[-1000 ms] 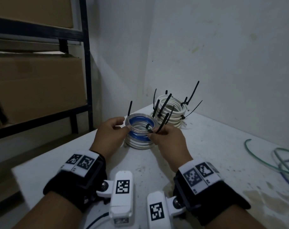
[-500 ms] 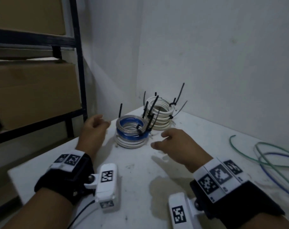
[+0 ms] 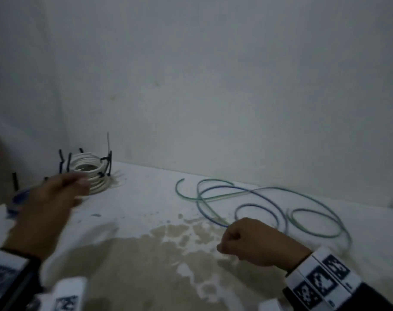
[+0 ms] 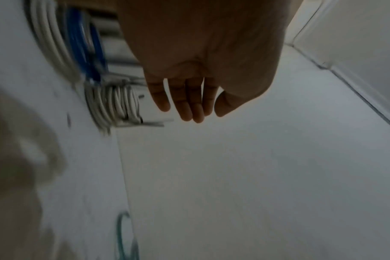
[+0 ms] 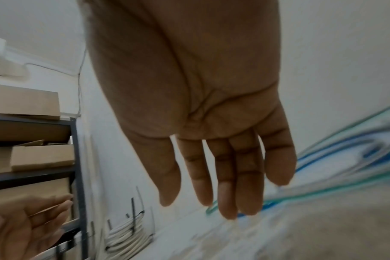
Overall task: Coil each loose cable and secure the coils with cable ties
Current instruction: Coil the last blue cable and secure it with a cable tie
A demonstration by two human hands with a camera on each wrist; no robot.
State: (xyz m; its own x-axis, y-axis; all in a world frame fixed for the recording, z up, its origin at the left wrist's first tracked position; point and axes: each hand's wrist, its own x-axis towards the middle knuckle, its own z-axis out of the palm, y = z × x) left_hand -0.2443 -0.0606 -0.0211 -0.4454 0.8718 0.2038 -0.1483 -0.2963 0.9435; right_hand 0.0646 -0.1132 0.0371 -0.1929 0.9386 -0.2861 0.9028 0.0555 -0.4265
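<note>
A white coil (image 3: 87,171) bound with black cable ties stands at the table's back left, also seen in the left wrist view (image 4: 114,105). A blue and clear coil (image 3: 18,198) sits left of it, partly hidden by my blurred left hand (image 3: 56,198), which hovers over it with straight fingers (image 4: 189,105) and holds nothing. Loose green and blue cables (image 3: 258,198) sprawl on the right of the table. My right hand (image 3: 242,239) is just in front of a blue loop, with fingers (image 5: 223,176) hanging relaxed and empty.
A brownish wet stain (image 3: 146,254) spreads over the white table (image 3: 146,198) between my hands. The wall runs close behind the cables. A dark metal shelf (image 5: 76,158) with cardboard boxes (image 5: 40,156) stands left of the table.
Both hands have let go of the blue coil and its tie. My right hand has moved right, to the loose cables. The head view has swung right, and the left hand follows.
</note>
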